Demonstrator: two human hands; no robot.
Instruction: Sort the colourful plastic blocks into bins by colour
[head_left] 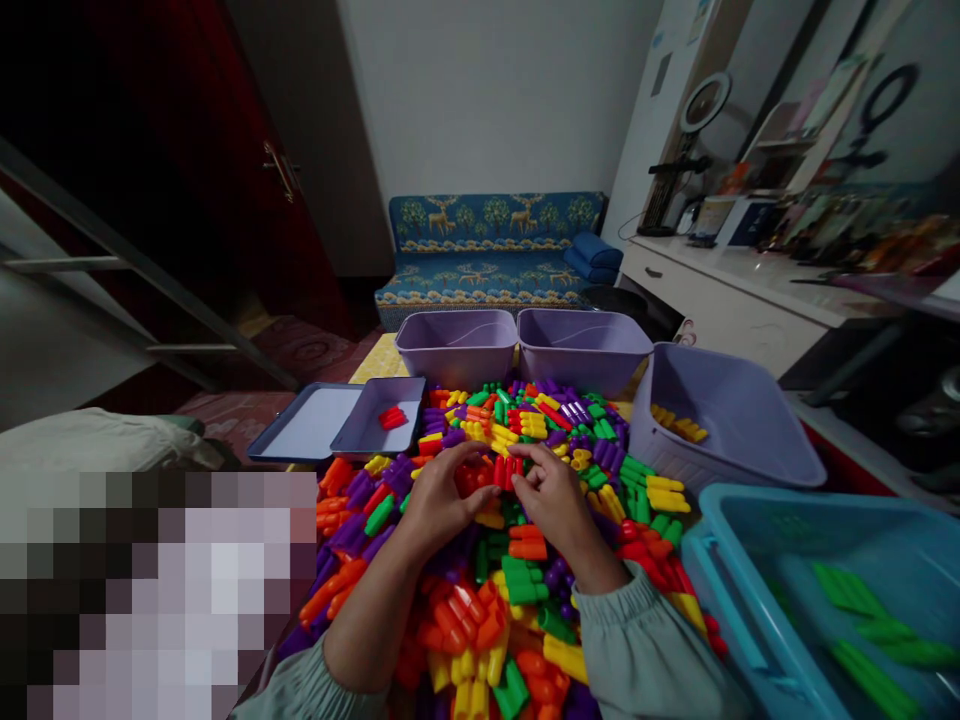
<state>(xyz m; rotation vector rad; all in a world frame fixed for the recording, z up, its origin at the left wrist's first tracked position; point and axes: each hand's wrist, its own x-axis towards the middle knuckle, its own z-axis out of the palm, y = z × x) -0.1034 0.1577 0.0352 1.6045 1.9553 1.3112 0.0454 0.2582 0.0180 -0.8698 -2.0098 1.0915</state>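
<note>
My left hand (448, 492) curves its thumb and fingers around red plastic building pieces, partly hidden in its grasp. Close by on the right, my right hand (551, 492) pinches a red bullet-shaped building piece (508, 473) made of joined tubes. The two hands almost meet over a wide heap of similar pieces in red, orange, yellow, green and purple. Just below them lies an orange piece (528, 542), and a green piece (524, 580) rests lower down.
Two purple bins (456, 350) stand behind the heap. A third purple bin (727, 420) at right holds yellow pieces. The blue bin (739, 600) holds green ones. At left, a small tray (367, 425) bears red pieces beside a white tray (307, 425). A patterned sofa (487, 270) stands beyond.
</note>
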